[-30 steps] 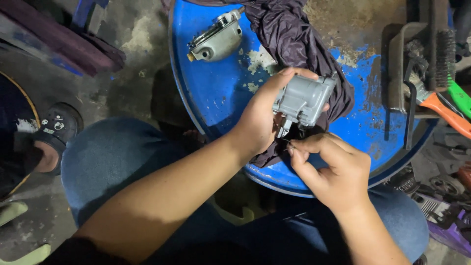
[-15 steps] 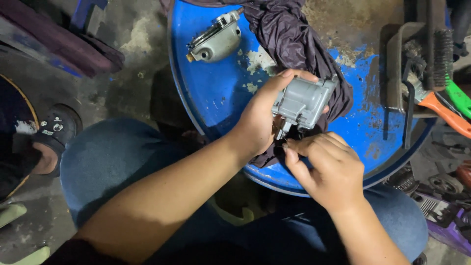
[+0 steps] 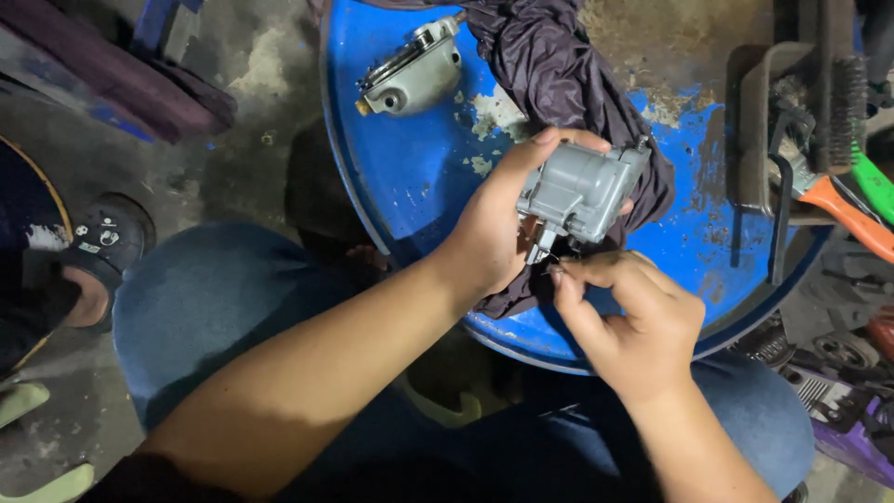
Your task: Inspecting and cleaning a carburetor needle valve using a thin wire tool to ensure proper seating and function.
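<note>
Your left hand (image 3: 494, 233) is wrapped firm round the grey cast metal part (image 3: 582, 191), holding it just above the dark purple rag (image 3: 559, 74) on the blue drum top (image 3: 410, 177). Your right hand (image 3: 633, 317) sits just below it, thumb & forefinger pinched nearly shut at the part's underside; whether there's a small pin or screw btwn them, can't tell, too tiny. Looks like you're fitting or picking at smth on the bottom face, mid-step. Next move prob needs a steady left hold w/ fine fingertip work, part tilted so the underside faces you. A second grey housing (image 3: 410, 74) lies apart, far side of the drum.
</note>
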